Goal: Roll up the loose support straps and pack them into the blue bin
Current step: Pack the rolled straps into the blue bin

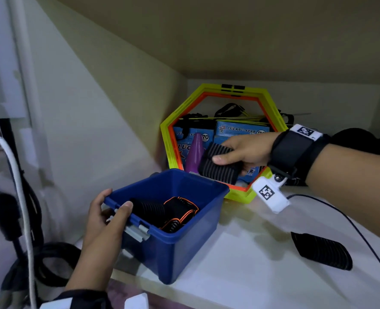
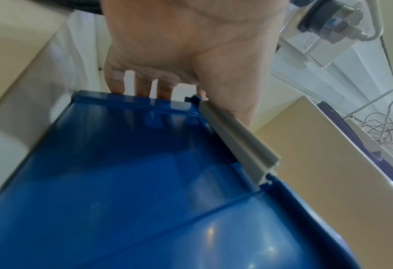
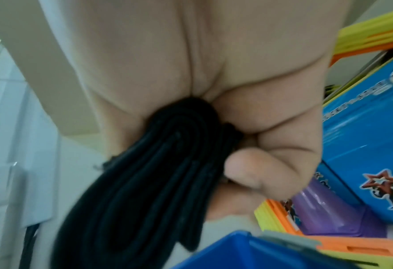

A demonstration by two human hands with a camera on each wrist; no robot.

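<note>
White shelving is filling most of what we are seeing, a shelf board (image 1: 262,253) set inside a pale alcove. On its left part we are finding the blue bin (image 1: 184,246) standing open, with a grey latch on its near rim. Inside it two rolled straps (image 1: 166,210) are lying side by side, one plain black and ribbed, the other black with orange edging.

We are watching the left hand (image 1: 104,221) gripping the bin's near-left rim: the thumb is lying over the top edge by the latch while the fingers (image 2: 142,85) are curling down the outside wall, as the left wrist view is showing.

Above the bin's far right corner the right hand (image 1: 244,150) is holding a rolled strap (image 1: 220,166), grey-black and ribbed. The thumb is pressing across its front and the fingers are wrapping round behind; in the right wrist view we are seeing the roll's coiled end (image 3: 158,163) squeezed tight in the fist, so this hand is closed narrowly about the strap. The roll is hanging clear of the bin, not yet inside.

Further right on the board another black strap (image 1: 322,250) is lying flat, well apart from the bin. Behind, a yellow and orange hexagonal frame (image 1: 173,121) is leaning at the back wall, with blue boxes (image 1: 240,130) and a purple cone (image 1: 194,155) showing through it.
</note>
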